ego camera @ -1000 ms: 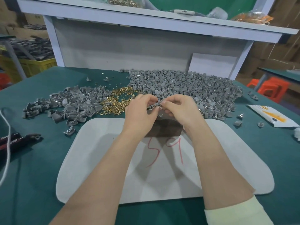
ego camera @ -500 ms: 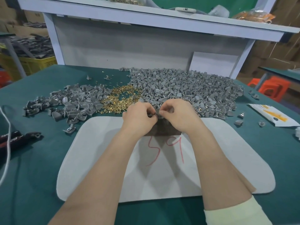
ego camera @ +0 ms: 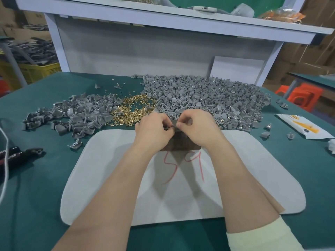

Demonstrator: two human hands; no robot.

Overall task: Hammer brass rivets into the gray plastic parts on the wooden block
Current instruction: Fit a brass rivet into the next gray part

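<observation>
My left hand (ego camera: 153, 129) and my right hand (ego camera: 198, 128) meet fingertip to fingertip over the dark wooden block (ego camera: 179, 142), which stands on the far part of a white mat (ego camera: 112, 178). Together they pinch a small gray plastic part (ego camera: 171, 126), mostly hidden by my fingers. Whether a rivet is in it cannot be told. A heap of brass rivets (ego camera: 134, 113) lies just beyond my left hand. Gray plastic parts form one big pile (ego camera: 208, 98) behind my right hand and a second pile (ego camera: 79, 115) to the left.
The mat, marked with red numbers, lies on a green table (ego camera: 36, 187). A black-handled tool (ego camera: 16, 154) and a white cord (ego camera: 5, 160) lie at the left edge. A white and yellow packet (ego camera: 304, 127) and stray gray parts lie at the right. A white shelf frame stands behind.
Both hands have come down and toward me from above the pile, so the pinched gray part is now at the top of the wooden block.
</observation>
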